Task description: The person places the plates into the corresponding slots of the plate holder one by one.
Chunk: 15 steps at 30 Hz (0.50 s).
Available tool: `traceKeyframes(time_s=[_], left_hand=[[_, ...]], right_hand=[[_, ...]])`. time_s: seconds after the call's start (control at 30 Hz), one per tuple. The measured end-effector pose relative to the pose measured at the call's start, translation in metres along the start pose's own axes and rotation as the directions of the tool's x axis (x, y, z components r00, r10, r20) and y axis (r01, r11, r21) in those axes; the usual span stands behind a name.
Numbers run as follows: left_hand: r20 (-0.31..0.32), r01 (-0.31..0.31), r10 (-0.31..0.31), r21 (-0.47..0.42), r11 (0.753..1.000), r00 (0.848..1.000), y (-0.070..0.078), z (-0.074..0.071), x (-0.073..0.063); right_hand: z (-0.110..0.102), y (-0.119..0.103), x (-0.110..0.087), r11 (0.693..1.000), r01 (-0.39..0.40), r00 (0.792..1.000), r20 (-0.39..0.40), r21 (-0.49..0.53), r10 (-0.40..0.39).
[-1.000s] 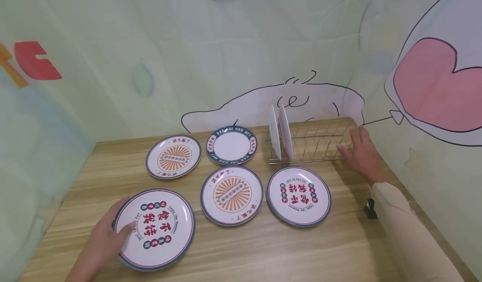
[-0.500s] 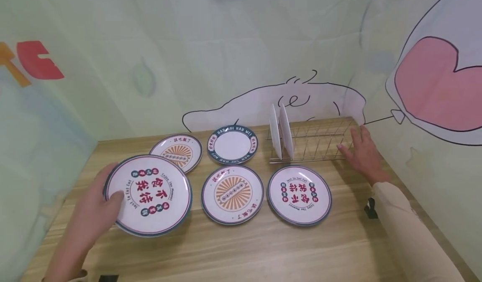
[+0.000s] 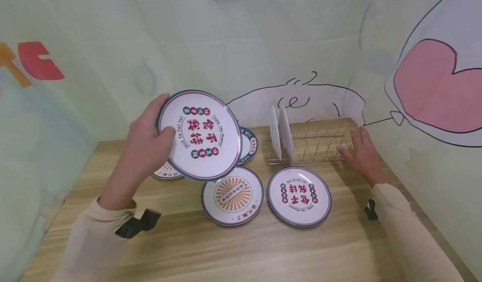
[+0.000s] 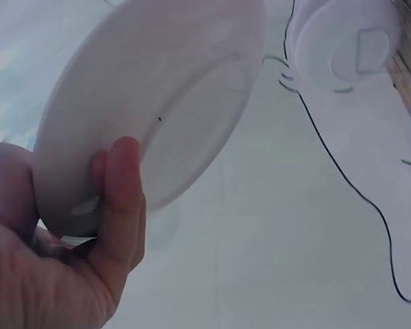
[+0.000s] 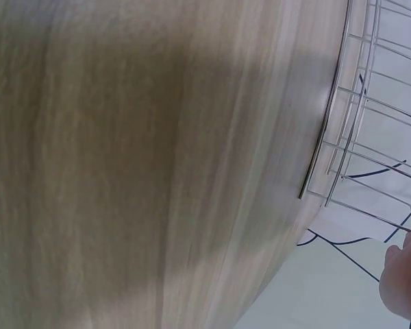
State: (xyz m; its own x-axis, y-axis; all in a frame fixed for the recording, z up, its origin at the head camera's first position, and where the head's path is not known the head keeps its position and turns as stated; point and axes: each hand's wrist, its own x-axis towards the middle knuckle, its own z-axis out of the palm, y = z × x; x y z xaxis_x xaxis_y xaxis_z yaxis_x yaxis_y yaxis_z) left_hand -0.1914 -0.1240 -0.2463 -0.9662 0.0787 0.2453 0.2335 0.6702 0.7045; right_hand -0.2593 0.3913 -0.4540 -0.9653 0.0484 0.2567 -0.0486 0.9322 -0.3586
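Observation:
My left hand (image 3: 148, 142) pinches the left edge of a white plate (image 3: 201, 133) with a teal rim and red lettering, thumb on its face. It is raised and tilted above the table. In the left wrist view, the fingers (image 4: 123, 185) lie against the pale underside of the plate (image 4: 171, 89). At the right, my right hand (image 3: 363, 154) grips the end of a wire dish rack (image 3: 306, 162). Only its fingertips (image 5: 404, 274) show at the rack's end wire in the right wrist view. Two white plates (image 3: 287, 133) stand upright in the rack's left slots.
On the wood table (image 3: 263, 252) lie a plate with an orange sunburst (image 3: 231, 200) and a red-lettered plate (image 3: 299, 196). The raised plate partly hides a teal-bordered plate (image 3: 247, 148) and another sunburst plate (image 3: 165, 171). A printed cloth (image 3: 169, 43) stands behind.
My left hand has lifted the red-lettered plate off the table's left front and carried it up and to the right, tilting it. My right hand has stayed at the dish rack.

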Motion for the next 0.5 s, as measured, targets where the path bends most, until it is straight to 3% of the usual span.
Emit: traceKeyframes(time_s=[0.2,0.5], left_hand=[[0.039,-0.075,0.075,-0.002,0.997,0.996,0.039,0.023,0.027],[0.067,-0.133,0.13,0.04,0.99,0.989,0.075,0.06,0.058]], right_hand=[[-0.001,-0.001,-0.001,1.0,0.013,1.0,0.0,0.01,-0.013],[0.0,-0.002,-0.001,1.0,0.012,1.0,0.001,-0.005,-0.012]])
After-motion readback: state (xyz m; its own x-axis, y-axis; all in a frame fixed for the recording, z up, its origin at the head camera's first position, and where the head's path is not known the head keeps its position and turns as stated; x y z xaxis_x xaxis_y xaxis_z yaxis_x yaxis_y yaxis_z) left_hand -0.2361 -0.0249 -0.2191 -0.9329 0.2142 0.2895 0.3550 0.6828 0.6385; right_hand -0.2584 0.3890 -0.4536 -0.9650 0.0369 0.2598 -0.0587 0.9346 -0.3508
